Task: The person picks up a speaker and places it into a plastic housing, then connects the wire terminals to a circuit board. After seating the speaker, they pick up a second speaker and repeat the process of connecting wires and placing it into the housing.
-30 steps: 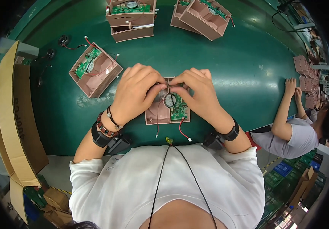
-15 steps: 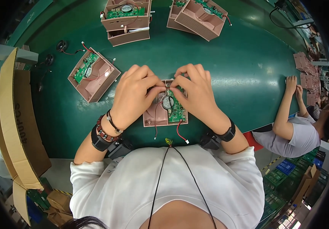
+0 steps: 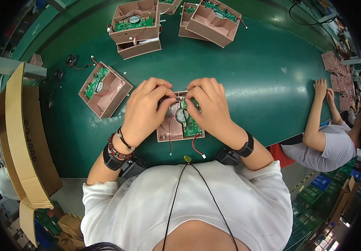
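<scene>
A pink plastic housing lies on the green table in front of me. A green circuit board fills its right side, with a round silver speaker-like disc beside it. From the housing's near side hang a red wire with a white plug and a thin dark wire. My left hand is closed in a pinch over the far edge of the housing. Opposite it, my right hand pinches close by, above the board's far end. Whatever lies between the fingertips is too small to make out.
Another pink housing with a board stands at the left, near small black round speakers. Stacked housings and more housings sit at the back. A cardboard box rises at the left edge. A co-worker sits at the right.
My fingertips have shifted slightly over the housing's far edge, and the left ones have drawn a little away from the right. The whole view has shifted a little; the housing stays between my hands.
</scene>
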The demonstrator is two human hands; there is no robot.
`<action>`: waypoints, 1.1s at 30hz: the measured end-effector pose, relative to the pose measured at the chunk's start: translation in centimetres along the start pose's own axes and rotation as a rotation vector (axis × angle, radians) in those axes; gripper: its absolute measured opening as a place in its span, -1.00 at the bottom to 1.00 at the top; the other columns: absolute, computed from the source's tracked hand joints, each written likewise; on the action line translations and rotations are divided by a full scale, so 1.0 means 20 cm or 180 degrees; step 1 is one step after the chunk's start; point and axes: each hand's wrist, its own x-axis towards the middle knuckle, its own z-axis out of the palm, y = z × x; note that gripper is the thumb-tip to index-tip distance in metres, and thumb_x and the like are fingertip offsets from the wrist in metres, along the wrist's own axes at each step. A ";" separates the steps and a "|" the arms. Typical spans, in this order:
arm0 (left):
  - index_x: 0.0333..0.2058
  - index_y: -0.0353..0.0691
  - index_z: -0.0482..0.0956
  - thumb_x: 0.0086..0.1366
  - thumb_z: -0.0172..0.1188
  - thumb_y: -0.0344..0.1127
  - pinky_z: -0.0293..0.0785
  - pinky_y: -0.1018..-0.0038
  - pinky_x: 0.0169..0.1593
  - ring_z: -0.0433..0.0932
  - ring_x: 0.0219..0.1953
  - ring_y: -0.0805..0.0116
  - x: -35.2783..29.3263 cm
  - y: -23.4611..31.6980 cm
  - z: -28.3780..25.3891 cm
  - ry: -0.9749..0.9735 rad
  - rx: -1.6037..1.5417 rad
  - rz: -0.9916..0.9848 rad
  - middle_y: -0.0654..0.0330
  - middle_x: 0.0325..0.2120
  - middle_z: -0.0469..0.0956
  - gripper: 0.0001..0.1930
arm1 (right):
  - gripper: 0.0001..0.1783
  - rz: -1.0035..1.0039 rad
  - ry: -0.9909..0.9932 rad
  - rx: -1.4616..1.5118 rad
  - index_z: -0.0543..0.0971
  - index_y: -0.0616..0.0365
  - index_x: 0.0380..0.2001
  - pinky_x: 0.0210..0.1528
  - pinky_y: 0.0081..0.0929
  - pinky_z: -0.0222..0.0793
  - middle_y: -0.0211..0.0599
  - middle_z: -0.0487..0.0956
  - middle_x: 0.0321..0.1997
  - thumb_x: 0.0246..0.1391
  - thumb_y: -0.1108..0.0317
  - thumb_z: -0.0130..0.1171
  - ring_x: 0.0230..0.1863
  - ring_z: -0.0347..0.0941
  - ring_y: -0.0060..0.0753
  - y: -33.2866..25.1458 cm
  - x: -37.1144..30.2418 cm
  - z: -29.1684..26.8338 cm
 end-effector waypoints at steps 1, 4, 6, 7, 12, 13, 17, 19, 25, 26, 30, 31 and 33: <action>-0.44 -0.21 0.59 0.06 0.29 -0.42 0.43 0.37 -0.19 0.50 -0.25 0.23 0.01 -0.01 0.00 0.0023 0.0053 0.0157 0.23 -0.28 0.52 -0.92 | -0.77 0.0064 -0.0091 -0.0016 0.44 0.09 -0.43 -0.15 -0.30 0.20 -0.38 0.46 -0.18 -0.20 0.51 0.26 -0.15 0.36 -0.25 0.00 0.00 -0.01; -0.49 -0.20 0.56 0.04 0.29 -0.41 0.42 0.33 -0.21 0.50 -0.29 0.22 0.04 -0.01 0.00 0.0067 0.0156 0.0442 0.25 -0.32 0.52 -0.93 | -0.77 0.0191 -0.0296 -0.0031 0.45 0.08 -0.43 -0.14 -0.30 0.20 -0.37 0.45 -0.16 -0.21 0.51 0.26 -0.12 0.35 -0.25 0.00 0.00 -0.02; -0.46 -0.19 0.56 0.03 0.29 -0.41 0.41 0.32 -0.22 0.50 -0.28 0.23 0.07 0.00 -0.01 -0.0240 0.0515 0.0467 0.25 -0.32 0.52 -0.91 | -0.76 0.0196 -0.0425 -0.0143 0.46 0.07 -0.39 -0.13 -0.29 0.20 -0.37 0.44 -0.16 -0.19 0.50 0.26 -0.11 0.34 -0.23 -0.01 0.00 -0.02; -0.44 -0.18 0.55 0.02 0.29 -0.41 0.40 0.31 -0.23 0.50 -0.28 0.24 0.08 0.01 -0.01 -0.0390 0.0697 0.0485 0.26 -0.32 0.53 -0.90 | -0.76 0.0193 -0.0483 -0.0203 0.47 0.07 -0.38 -0.13 -0.28 0.20 -0.37 0.43 -0.15 -0.18 0.49 0.26 -0.11 0.33 -0.23 -0.01 0.00 -0.02; -0.37 -0.16 0.54 0.02 0.30 -0.39 0.38 0.31 -0.24 0.49 -0.27 0.23 0.08 0.09 -0.04 -0.0230 0.1140 0.0579 0.25 -0.30 0.53 -0.84 | -0.76 0.0240 -0.0459 -0.0065 0.49 0.03 -0.33 -0.04 -0.25 0.22 -0.37 0.44 -0.11 -0.13 0.39 0.28 -0.02 0.34 -0.23 -0.05 0.00 -0.07; -0.36 -0.16 0.54 0.03 0.30 -0.38 0.38 0.32 -0.24 0.49 -0.26 0.22 0.08 0.08 -0.06 -0.0041 0.1070 0.0512 0.24 -0.29 0.53 -0.82 | -0.75 -0.0228 -0.0676 0.0120 0.49 0.02 -0.32 0.00 -0.25 0.23 -0.38 0.45 -0.08 -0.12 0.36 0.28 0.02 0.34 -0.24 -0.07 -0.03 -0.08; -0.32 -0.16 0.53 0.04 0.31 -0.36 0.37 0.33 -0.18 0.49 -0.22 0.18 0.06 0.01 -0.16 0.0460 0.1042 0.0344 0.22 -0.26 0.54 -0.79 | -0.73 -0.1130 -0.1163 0.0334 0.50 -0.01 -0.30 0.08 -0.24 0.24 -0.41 0.46 -0.03 -0.13 0.26 0.29 0.15 0.31 -0.29 -0.11 -0.11 -0.11; -0.32 -0.15 0.53 0.05 0.31 -0.34 0.36 0.32 -0.13 0.49 -0.19 0.17 0.04 -0.05 -0.21 0.0608 0.1181 0.0292 0.22 -0.23 0.54 -0.79 | -0.72 -0.1155 -0.1277 0.0062 0.51 -0.03 -0.33 0.12 -0.25 0.25 -0.44 0.47 -0.02 -0.16 0.23 0.30 0.21 0.29 -0.33 -0.09 -0.14 -0.11; -0.28 -0.13 0.56 0.08 0.32 -0.29 0.28 0.18 0.03 0.39 0.00 0.12 -0.14 -0.13 -0.31 0.0577 0.1824 -0.0130 0.23 -0.12 0.50 -0.78 | -0.79 -0.0605 -0.0996 -0.0682 0.53 0.01 -0.42 0.06 -0.24 0.31 -0.49 0.52 -0.13 -0.20 0.29 0.30 0.21 0.34 -0.33 0.06 -0.24 -0.30; -0.27 -0.12 0.56 0.08 0.31 -0.28 0.26 0.16 0.05 0.37 0.03 0.11 -0.17 -0.14 -0.31 0.0523 0.1850 -0.0244 0.23 -0.10 0.49 -0.78 | -0.81 -0.0281 -0.0939 -0.0900 0.53 0.03 -0.45 0.05 -0.24 0.33 -0.49 0.53 -0.16 -0.20 0.33 0.30 0.22 0.34 -0.32 0.09 -0.25 -0.35; -0.30 -0.14 0.56 0.07 0.32 -0.33 0.28 0.16 0.06 0.32 0.06 0.04 -0.23 -0.20 -0.27 0.0325 0.1641 0.0065 0.21 -0.10 0.46 -0.80 | -0.84 -0.0090 -0.0873 -0.1425 0.54 0.08 -0.42 0.03 -0.28 0.37 -0.44 0.53 -0.17 -0.17 0.41 0.27 0.24 0.33 -0.30 0.29 -0.27 -0.52; -0.32 -0.15 0.56 0.07 0.30 -0.38 0.29 0.16 0.05 0.32 0.06 0.00 -0.24 -0.20 -0.26 0.0334 0.1745 0.0125 0.20 -0.12 0.47 -0.82 | -0.84 -0.0019 -0.0829 -0.1541 0.54 0.08 -0.42 0.03 -0.28 0.37 -0.44 0.53 -0.17 -0.17 0.41 0.27 0.24 0.33 -0.30 0.30 -0.28 -0.55; -0.33 -0.16 0.56 0.06 0.29 -0.44 0.31 0.16 0.05 0.31 0.06 -0.03 -0.22 -0.22 -0.22 0.0338 0.1719 0.0310 0.20 -0.14 0.47 -0.83 | -0.83 0.0095 -0.0860 -0.1422 0.55 0.10 -0.39 0.04 -0.31 0.37 -0.43 0.53 -0.16 -0.15 0.44 0.26 0.26 0.31 -0.29 0.31 -0.29 -0.54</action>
